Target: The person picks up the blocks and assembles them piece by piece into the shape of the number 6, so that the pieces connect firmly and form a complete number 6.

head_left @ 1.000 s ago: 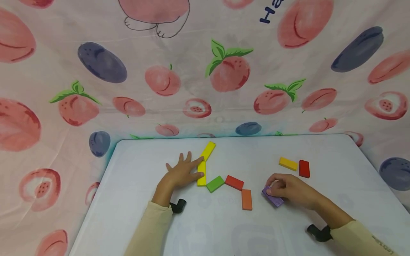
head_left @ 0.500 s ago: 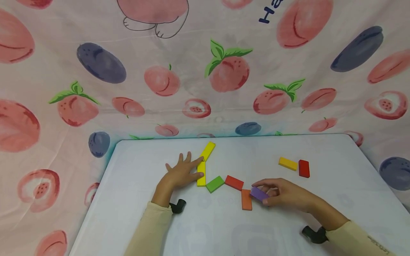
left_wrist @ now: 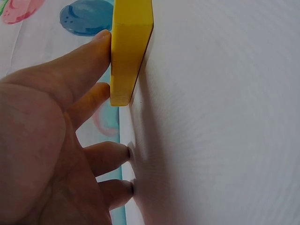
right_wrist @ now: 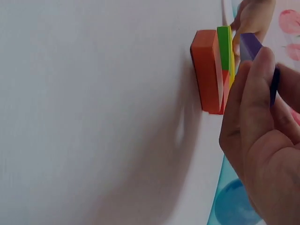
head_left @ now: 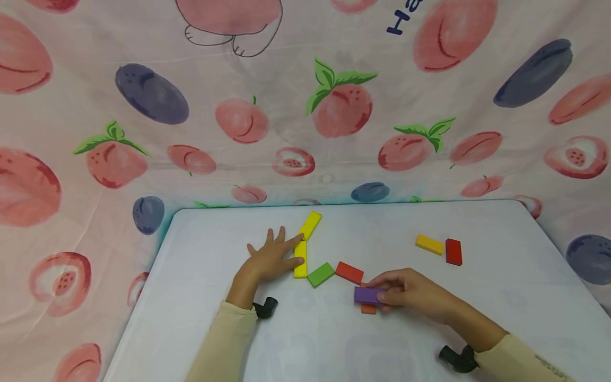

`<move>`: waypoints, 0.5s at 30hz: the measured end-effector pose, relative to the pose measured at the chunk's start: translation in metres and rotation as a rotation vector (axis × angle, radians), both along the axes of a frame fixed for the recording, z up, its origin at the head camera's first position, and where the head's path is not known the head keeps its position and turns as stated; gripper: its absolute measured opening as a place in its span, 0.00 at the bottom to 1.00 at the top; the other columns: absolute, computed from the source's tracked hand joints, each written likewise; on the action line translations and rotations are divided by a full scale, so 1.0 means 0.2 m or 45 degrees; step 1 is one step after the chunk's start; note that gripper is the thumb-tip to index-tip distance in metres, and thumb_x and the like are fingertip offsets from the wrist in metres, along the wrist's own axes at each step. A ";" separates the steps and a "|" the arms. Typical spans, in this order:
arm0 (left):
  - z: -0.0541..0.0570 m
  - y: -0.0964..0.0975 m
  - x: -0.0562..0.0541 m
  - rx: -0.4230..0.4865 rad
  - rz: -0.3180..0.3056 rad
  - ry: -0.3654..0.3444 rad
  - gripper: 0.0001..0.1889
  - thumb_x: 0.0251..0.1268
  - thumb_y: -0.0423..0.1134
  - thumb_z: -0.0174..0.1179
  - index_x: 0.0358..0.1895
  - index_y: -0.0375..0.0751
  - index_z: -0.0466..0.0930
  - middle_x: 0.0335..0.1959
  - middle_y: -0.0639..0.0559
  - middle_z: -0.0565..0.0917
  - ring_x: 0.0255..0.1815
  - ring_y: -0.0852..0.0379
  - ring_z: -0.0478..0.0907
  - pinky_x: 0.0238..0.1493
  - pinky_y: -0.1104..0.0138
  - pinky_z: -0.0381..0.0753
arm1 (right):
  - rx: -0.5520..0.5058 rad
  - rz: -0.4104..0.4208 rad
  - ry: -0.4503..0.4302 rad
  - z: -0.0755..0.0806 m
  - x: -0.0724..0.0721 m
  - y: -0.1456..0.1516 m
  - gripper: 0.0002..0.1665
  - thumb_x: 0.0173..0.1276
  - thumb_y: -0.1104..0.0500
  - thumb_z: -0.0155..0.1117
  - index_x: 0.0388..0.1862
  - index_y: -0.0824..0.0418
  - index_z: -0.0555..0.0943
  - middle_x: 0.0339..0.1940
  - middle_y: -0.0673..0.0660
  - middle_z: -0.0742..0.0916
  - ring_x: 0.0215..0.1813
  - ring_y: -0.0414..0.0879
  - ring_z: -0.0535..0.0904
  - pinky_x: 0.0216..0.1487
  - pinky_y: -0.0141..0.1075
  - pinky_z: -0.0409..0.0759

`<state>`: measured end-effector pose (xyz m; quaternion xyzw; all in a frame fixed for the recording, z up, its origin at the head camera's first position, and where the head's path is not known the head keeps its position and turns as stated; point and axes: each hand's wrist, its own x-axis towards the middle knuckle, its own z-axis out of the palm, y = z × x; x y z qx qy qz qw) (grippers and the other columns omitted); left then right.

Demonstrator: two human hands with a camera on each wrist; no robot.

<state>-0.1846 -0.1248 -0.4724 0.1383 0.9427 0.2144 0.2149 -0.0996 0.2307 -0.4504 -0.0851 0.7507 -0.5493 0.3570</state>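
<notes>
A purple block [head_left: 365, 295] is pinched by the thumb and fingers of my right hand [head_left: 414, 293], and in the head view it overlaps an orange block [head_left: 368, 309]. The right wrist view shows the purple block [right_wrist: 250, 46] raised off the table beside the standing orange block [right_wrist: 206, 70]. My left hand [head_left: 271, 258] rests with fingers spread, its thumb and forefinger touching a yellow block [head_left: 300, 266]. A second yellow block [head_left: 312, 223] angles away behind it. A green block [head_left: 321, 275] and a red block [head_left: 349, 272] continue the zigzag row toward the orange one.
Farther back on the right lie an amber block [head_left: 429, 244] and another red block [head_left: 453, 251]. The white tabletop [head_left: 215, 239] ends at a fruit-patterned cloth [head_left: 329, 159] hanging behind it. Black wrist devices sit at both sleeves.
My right hand has carried the purple block leftward from the tabletop to over the orange block, turning it level in the head view. The left hand has stayed put.
</notes>
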 end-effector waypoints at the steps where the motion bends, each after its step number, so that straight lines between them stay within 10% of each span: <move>1: 0.00 0.00 0.00 0.000 0.000 -0.001 0.35 0.71 0.61 0.59 0.79 0.71 0.60 0.85 0.42 0.46 0.85 0.33 0.32 0.66 0.19 0.29 | -0.001 -0.008 -0.006 0.00 0.00 -0.01 0.23 0.74 0.54 0.65 0.65 0.59 0.81 0.62 0.61 0.84 0.53 0.52 0.84 0.52 0.34 0.86; 15: -0.01 0.00 0.00 0.009 -0.007 0.009 0.35 0.71 0.62 0.58 0.79 0.71 0.60 0.85 0.42 0.46 0.85 0.33 0.32 0.66 0.18 0.29 | 0.084 -0.104 0.038 -0.02 0.02 -0.09 0.25 0.61 0.59 0.77 0.59 0.58 0.86 0.58 0.57 0.88 0.57 0.49 0.84 0.57 0.38 0.85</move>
